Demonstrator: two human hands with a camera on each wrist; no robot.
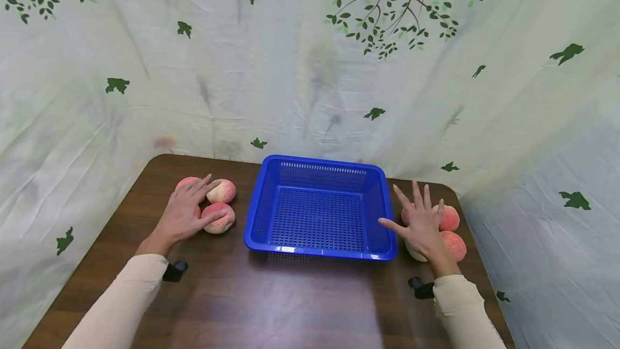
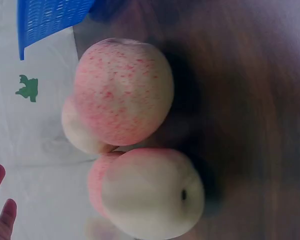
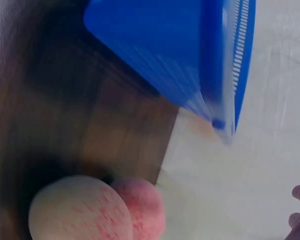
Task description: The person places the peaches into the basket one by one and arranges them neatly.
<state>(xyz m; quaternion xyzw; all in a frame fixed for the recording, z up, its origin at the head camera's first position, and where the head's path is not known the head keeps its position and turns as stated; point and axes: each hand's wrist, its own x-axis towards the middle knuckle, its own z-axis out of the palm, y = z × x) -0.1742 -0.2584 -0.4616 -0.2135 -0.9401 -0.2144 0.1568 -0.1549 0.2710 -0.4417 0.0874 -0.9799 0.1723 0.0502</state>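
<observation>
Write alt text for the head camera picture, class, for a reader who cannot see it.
An empty blue basket sits mid-table, with a person's open left hand over three peaches on one side. The open right hand hovers over more peaches on the other.

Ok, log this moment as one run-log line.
left hand: open, over left peaches | right hand: open, over right peaches | blue basket: empty, between them | table

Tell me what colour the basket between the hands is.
The basket is bright blue with perforated walls, clearest in the head view.
</observation>
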